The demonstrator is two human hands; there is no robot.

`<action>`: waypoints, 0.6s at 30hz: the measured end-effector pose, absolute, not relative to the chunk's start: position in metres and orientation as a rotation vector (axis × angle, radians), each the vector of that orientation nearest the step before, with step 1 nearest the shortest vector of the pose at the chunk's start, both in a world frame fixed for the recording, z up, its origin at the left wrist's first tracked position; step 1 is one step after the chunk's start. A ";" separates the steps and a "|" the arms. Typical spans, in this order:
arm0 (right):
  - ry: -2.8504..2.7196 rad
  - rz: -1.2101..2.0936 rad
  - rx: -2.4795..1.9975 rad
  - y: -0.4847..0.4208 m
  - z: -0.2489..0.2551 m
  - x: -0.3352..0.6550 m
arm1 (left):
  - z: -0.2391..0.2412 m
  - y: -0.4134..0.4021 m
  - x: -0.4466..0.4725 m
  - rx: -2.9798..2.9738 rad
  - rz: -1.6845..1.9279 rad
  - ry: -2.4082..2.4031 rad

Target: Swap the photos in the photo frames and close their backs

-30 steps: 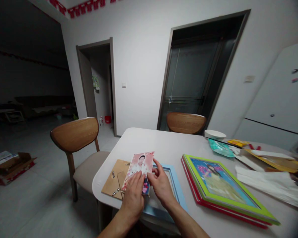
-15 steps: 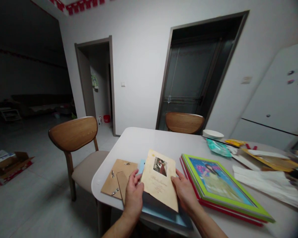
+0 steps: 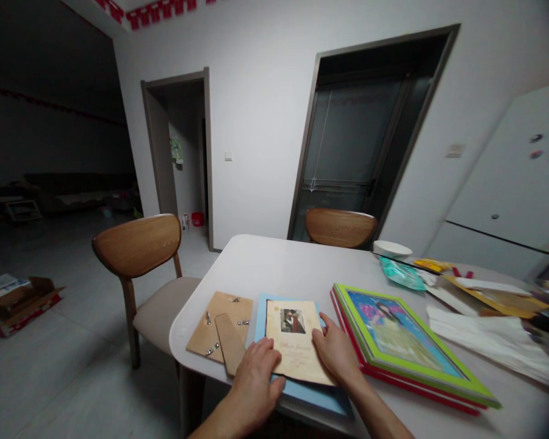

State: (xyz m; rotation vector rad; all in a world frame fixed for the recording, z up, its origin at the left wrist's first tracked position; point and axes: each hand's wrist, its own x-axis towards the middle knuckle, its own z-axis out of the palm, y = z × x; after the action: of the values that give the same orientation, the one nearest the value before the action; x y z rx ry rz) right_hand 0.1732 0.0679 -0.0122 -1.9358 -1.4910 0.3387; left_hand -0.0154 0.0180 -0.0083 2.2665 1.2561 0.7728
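Hands (image 3: 256,381) w/ card (image 3: 299,347), now lower, over blue frm (image 3: 315,395)

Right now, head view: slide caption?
Left hand and right hand touch a cream printed sheet over a light-blue rectangular frame, beside a brown clip-backed board.

It was a home: wooden chairs (image 3: 139,244) by a tabletop (image 3: 265,262), a magnet-dotted fridge (image 3: 507,189) at right, a dim sofa (image 3: 75,184) at left.
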 end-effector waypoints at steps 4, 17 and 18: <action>-1.587 0.229 -1.992 0.065 -0.010 0.173 | 0.000 0.014 -0.015 2.327 0.675 1.231; -1.935 -0.090 -2.010 0.050 -0.028 0.159 | -0.010 0.013 -0.013 2.449 0.586 1.261; -1.941 -0.093 -2.021 0.049 -0.029 0.159 | -0.010 0.012 -0.012 2.447 0.586 1.267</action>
State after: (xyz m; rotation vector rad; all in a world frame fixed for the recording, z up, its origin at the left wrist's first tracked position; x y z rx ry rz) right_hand 0.1591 0.0495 -0.0292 -2.0215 -1.9415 -0.0931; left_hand -0.0123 0.0125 -0.0103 2.4473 1.2668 0.5858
